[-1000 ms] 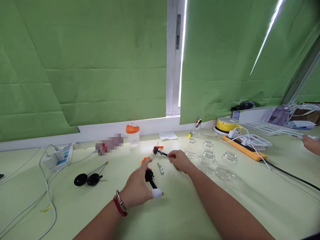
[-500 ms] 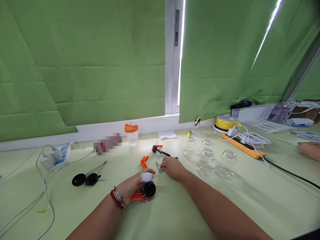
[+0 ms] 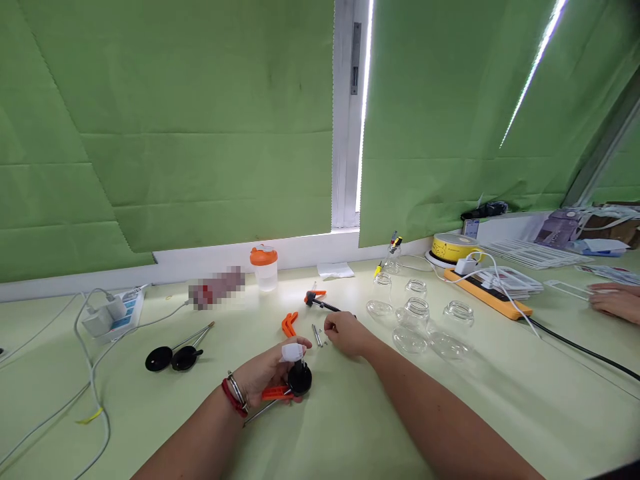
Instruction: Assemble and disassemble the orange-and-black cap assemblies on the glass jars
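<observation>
Near the front middle of the pale green table, my left hand [image 3: 267,373] is closed round an orange handle [image 3: 277,393] joined to a round black part [image 3: 299,379] with a thin metal rod. A small white piece [image 3: 293,353] sits at its thumb, above the black part. My right hand [image 3: 347,333] rests on the table with fingertips pinched beside small metal pins [image 3: 317,335]; whatever they hold is too small to make out. Behind it lies a black rod with an orange end [image 3: 320,301]. An orange curved piece [image 3: 289,325] lies left of the pins.
Two black discs on rods [image 3: 159,359] and white cables [image 3: 90,373] lie left. An orange-lidded cup [image 3: 265,268] stands behind. Several glass jars [image 3: 417,323] and an orange power strip [image 3: 487,295] are right. Another person's hand [image 3: 617,301] holds a white frame at far right.
My right hand has shifted slightly right, uncovering more of the small metal pieces. My left hand keeps its hold. The other person's hands at far right have moved, with a white frame now showing.
</observation>
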A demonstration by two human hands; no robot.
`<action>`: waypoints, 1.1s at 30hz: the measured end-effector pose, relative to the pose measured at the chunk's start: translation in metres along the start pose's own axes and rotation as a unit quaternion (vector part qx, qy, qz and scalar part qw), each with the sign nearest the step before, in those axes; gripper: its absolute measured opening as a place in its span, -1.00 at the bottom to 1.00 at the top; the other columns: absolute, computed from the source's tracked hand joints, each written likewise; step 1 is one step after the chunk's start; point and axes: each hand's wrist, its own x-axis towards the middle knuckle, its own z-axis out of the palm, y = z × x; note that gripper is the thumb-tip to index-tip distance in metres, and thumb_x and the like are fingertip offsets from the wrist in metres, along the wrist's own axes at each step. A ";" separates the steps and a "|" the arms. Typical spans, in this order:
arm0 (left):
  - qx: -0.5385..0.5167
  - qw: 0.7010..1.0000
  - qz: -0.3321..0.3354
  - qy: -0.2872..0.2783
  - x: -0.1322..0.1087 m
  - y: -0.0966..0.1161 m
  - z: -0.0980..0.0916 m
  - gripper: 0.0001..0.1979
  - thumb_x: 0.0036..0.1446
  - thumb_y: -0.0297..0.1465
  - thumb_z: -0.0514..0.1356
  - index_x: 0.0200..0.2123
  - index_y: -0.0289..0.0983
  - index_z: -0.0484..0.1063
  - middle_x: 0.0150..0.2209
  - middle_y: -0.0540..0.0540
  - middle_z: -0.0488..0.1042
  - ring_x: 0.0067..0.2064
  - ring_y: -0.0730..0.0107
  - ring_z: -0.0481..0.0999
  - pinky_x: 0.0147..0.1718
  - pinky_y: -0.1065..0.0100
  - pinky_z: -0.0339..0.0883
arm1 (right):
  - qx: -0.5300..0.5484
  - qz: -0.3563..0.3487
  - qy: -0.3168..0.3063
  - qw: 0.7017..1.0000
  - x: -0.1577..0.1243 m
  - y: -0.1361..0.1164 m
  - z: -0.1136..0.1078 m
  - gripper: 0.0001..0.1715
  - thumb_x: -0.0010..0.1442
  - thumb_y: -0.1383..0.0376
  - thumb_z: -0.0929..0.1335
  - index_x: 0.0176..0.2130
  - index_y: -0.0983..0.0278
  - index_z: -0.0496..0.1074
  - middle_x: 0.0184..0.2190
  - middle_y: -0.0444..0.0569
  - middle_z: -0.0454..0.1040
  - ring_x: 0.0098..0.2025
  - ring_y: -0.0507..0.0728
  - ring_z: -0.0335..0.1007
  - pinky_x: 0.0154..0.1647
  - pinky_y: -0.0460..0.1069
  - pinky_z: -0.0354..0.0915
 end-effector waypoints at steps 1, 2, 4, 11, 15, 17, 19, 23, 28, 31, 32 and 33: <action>0.001 1.000 -0.001 0.000 0.000 0.000 0.000 -0.52 0.03 -0.16 0.06 0.01 -0.16 0.11 -0.44 -0.05 0.40 -0.49 0.32 0.46 -0.56 0.41 0.16 | 0.035 0.006 -0.003 0.999 0.000 -0.001 -0.001 -0.86 0.04 0.39 0.27 -0.37 0.31 0.41 -0.49 -0.09 0.43 -0.49 -0.01 0.30 -0.50 -0.13 0.13; 0.002 1.000 -0.003 0.000 0.000 0.001 0.001 -0.52 0.03 -0.15 0.06 0.02 -0.15 0.10 -0.45 -0.05 0.40 -0.50 0.31 0.45 -0.57 0.41 0.15 | 0.087 0.013 -0.009 0.996 0.000 -0.003 -0.001 -0.85 0.04 0.37 0.27 -0.34 0.32 0.41 -0.50 -0.10 0.43 -0.51 -0.02 0.31 -0.52 -0.13 0.14; 0.004 1.000 -0.008 -0.001 -0.001 0.001 0.001 -0.52 0.03 -0.14 0.05 0.02 -0.13 0.09 -0.46 -0.04 0.39 -0.50 0.31 0.45 -0.58 0.42 0.14 | 0.231 0.025 -0.029 0.972 -0.002 -0.010 -0.002 -0.83 0.02 0.34 0.30 -0.31 0.33 0.41 -0.54 -0.11 0.41 -0.54 -0.02 0.31 -0.54 -0.13 0.17; 0.013 1.000 0.004 -0.020 0.003 -0.002 -0.004 -0.57 0.05 -0.07 0.03 -0.07 -0.19 0.21 -0.39 -0.08 0.42 -0.49 0.35 0.44 -0.58 0.43 0.14 | 0.472 -0.012 -0.158 0.867 -0.015 -0.042 -0.007 -0.68 -0.13 0.22 0.45 -0.35 0.38 0.49 -0.58 -0.10 0.42 -0.54 -0.01 0.31 -0.49 -0.06 0.25; 0.016 0.999 0.019 -0.039 0.005 -0.004 -0.005 -0.61 0.09 -0.08 0.00 -0.15 -0.24 0.27 -0.37 -0.10 0.42 -0.50 0.39 0.42 -0.58 0.43 0.13 | 0.462 -0.024 -0.179 0.868 -0.020 -0.050 -0.007 -0.72 -0.15 0.25 0.46 -0.38 0.37 0.49 -0.64 -0.15 0.38 -0.58 -0.02 0.28 -0.52 -0.07 0.22; 0.014 0.999 0.014 -0.038 0.005 -0.004 -0.005 -0.63 0.08 -0.09 0.01 -0.17 -0.24 0.27 -0.40 -0.08 0.41 -0.50 0.39 0.42 -0.57 0.42 0.14 | 0.452 -0.031 -0.176 0.874 -0.020 -0.051 -0.004 -0.77 -0.16 0.30 0.45 -0.40 0.36 0.49 -0.61 -0.16 0.37 -0.57 -0.04 0.26 -0.51 -0.08 0.20; 0.011 0.999 0.010 -0.032 0.006 -0.005 -0.005 -0.65 0.08 -0.10 0.02 -0.19 -0.23 0.25 -0.43 -0.06 0.39 -0.51 0.39 0.43 -0.57 0.42 0.14 | 0.445 -0.041 -0.176 0.877 -0.020 -0.051 -0.001 -0.81 -0.16 0.35 0.44 -0.42 0.35 0.48 -0.59 -0.17 0.37 -0.55 -0.05 0.23 -0.49 -0.09 0.18; 0.005 1.000 0.012 -0.022 0.005 -0.004 -0.003 -0.69 0.05 -0.13 0.06 -0.23 -0.21 0.19 -0.46 -0.02 0.37 -0.52 0.38 0.43 -0.58 0.42 0.14 | 0.442 -0.046 -0.183 0.877 -0.020 -0.050 0.003 -0.83 -0.17 0.39 0.43 -0.43 0.33 0.46 -0.57 -0.19 0.37 -0.52 -0.05 0.20 -0.49 -0.11 0.13; 0.009 1.000 0.011 -0.014 0.004 -0.001 0.000 -0.67 0.01 -0.14 0.10 -0.21 -0.20 0.18 -0.45 -0.01 0.36 -0.53 0.40 0.42 -0.59 0.43 0.14 | 0.435 -0.036 -0.195 0.878 -0.022 -0.052 0.002 -0.83 -0.20 0.39 0.44 -0.45 0.34 0.45 -0.58 -0.19 0.37 -0.52 -0.05 0.19 -0.49 -0.11 0.11; 0.010 1.000 0.013 -0.019 0.003 -0.001 0.000 -0.66 0.01 -0.14 0.10 -0.19 -0.20 0.20 -0.44 -0.03 0.37 -0.52 0.39 0.42 -0.59 0.43 0.15 | 0.440 -0.027 -0.195 0.876 -0.021 -0.052 0.003 -0.80 -0.22 0.38 0.46 -0.46 0.34 0.43 -0.55 -0.18 0.38 -0.49 -0.04 0.22 -0.45 -0.10 0.14; 0.010 1.000 0.014 -0.022 0.003 -0.001 -0.001 -0.65 0.01 -0.14 0.09 -0.18 -0.21 0.20 -0.45 -0.04 0.37 -0.52 0.38 0.43 -0.59 0.43 0.15 | 0.442 -0.026 -0.194 0.875 -0.021 -0.052 0.004 -0.78 -0.23 0.38 0.47 -0.46 0.35 0.43 -0.53 -0.17 0.39 -0.47 -0.03 0.24 -0.43 -0.09 0.16; 0.010 1.000 0.015 -0.025 0.003 -0.001 -0.001 -0.65 0.02 -0.15 0.09 -0.17 -0.21 0.20 -0.45 -0.04 0.37 -0.52 0.38 0.43 -0.59 0.43 0.15 | 0.447 -0.025 -0.194 0.873 -0.020 -0.052 0.005 -0.75 -0.25 0.37 0.48 -0.46 0.35 0.42 -0.52 -0.16 0.39 -0.46 -0.02 0.25 -0.42 -0.09 0.17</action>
